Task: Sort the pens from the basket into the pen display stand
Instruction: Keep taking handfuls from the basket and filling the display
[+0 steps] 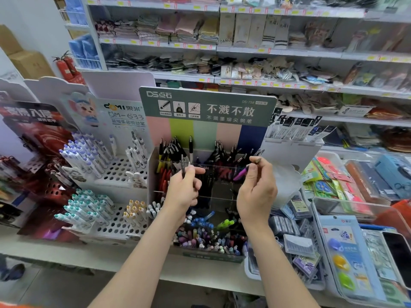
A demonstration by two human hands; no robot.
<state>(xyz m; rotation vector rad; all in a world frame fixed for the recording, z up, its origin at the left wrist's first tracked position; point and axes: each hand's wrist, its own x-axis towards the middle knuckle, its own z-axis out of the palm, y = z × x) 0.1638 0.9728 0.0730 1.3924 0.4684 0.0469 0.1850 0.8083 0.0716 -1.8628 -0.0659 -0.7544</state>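
A pen display stand (pixel 151 174) with a green header card sits in the middle of the counter, its clear tiers holding several dark pens at the back and mixed coloured pens at the front. My left hand (pixel 183 187) is raised in front of the stand and grips a dark pen (pixel 182 166) upright. My right hand (pixel 255 187) pinches a purple pen (pixel 241 173) that slants down to the left over the stand's middle tier. No basket can be made out.
White perforated pen racks (pixel 115 172) with blue, teal and yellow pens stand to the left. Clear boxes of refills and carded stationery (pixel 347 247) crowd the right. Shelves of folded goods (pixel 222 50) rise behind. The counter edge (pixel 89 256) runs below.
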